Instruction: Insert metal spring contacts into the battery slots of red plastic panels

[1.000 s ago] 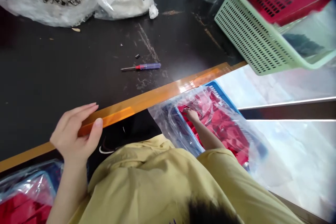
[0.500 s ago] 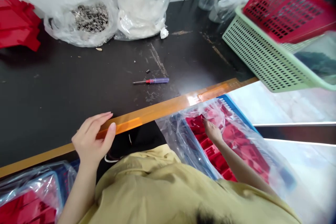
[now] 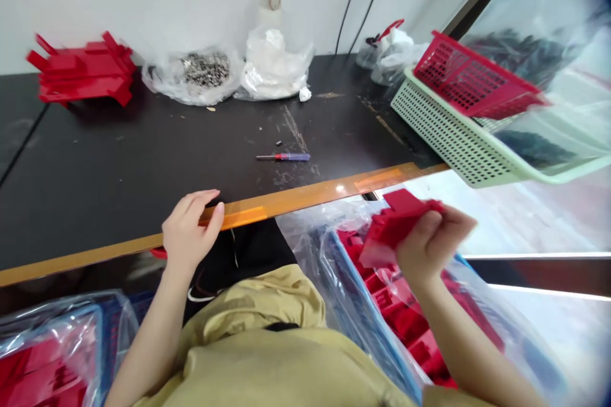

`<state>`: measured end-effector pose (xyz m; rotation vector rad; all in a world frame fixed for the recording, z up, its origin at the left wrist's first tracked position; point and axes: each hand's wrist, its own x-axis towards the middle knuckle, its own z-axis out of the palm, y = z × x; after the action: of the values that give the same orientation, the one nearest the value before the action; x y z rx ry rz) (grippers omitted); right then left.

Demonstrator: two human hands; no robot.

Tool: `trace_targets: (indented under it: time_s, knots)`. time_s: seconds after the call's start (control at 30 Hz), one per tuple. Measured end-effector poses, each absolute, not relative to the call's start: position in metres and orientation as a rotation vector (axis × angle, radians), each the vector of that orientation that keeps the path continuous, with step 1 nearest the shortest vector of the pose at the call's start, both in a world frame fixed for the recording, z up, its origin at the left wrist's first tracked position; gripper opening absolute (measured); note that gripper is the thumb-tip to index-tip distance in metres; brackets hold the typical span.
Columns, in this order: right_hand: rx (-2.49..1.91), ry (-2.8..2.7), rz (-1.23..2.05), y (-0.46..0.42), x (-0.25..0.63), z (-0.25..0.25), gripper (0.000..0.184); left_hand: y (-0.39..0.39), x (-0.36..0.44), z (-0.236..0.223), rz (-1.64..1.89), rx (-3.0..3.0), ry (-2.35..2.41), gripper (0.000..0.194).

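My right hand (image 3: pixel 432 238) is closed around a red plastic part (image 3: pixel 395 224), raised above a blue crate (image 3: pixel 353 283) lined with clear plastic. More red parts (image 3: pixel 398 315) fill that crate. My left hand (image 3: pixel 193 226) rests on the table's taped front edge (image 3: pixel 281 202), thumb and fingers apart, with nothing in it. On the dark tabletop lies a small screwdriver (image 3: pixel 291 157) with a purple and red handle, its tip to the left. A tiny dark metal piece (image 3: pixel 279 143) sits just behind it.
At the back stand red assembled parts (image 3: pixel 86 70), a bag of small metal pieces (image 3: pixel 205 70) and a white-filled bag (image 3: pixel 270 70). To the right, a red basket (image 3: pixel 477 76) rests on a pale green basket (image 3: pixel 458 133). Another crate (image 3: pixel 100 350) of red parts is at lower left.
My right hand has come up out of the right crate with a red plastic part. My left hand stays on the table edge. The head view has tilted up.
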<state>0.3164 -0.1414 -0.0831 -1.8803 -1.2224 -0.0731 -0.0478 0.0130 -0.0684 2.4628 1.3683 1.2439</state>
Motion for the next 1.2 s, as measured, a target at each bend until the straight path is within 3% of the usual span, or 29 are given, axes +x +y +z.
trace_targets:
  time_s: [0.17,0.33,0.53,0.67,0.9,1.03,1.2]
  knots:
    - [-1.621,-1.394,0.464,-0.053,0.243,-0.021,0.032,0.012,-0.053,-0.064,1.169,2.258,1.303,0.025]
    - [-1.302,-1.71,0.992,0.02,0.166,0.008,0.033,0.015,-0.059,-0.045,1.013,1.7,1.057,0.044]
    - [-1.146,-1.932,1.305,0.091,0.111,0.022,0.04,0.034,-0.077,-0.034,1.048,1.281,1.132,0.043]
    - [-1.274,-1.927,1.124,0.139,0.128,0.024,0.044,0.047,-0.093,-0.044,1.187,1.103,1.201,0.047]
    - [-1.561,-1.961,0.655,0.187,0.178,0.011,0.024,0.045,-0.099,-0.043,1.41,0.683,1.192,0.078]
    - [-1.655,-1.971,0.438,0.223,0.179,0.004,0.023,0.033,-0.094,-0.039,1.365,0.586,1.109,0.089]
    - [-1.704,-2.029,0.254,0.288,0.16,0.002,0.028,0.008,-0.095,-0.034,1.062,0.687,1.131,0.088]
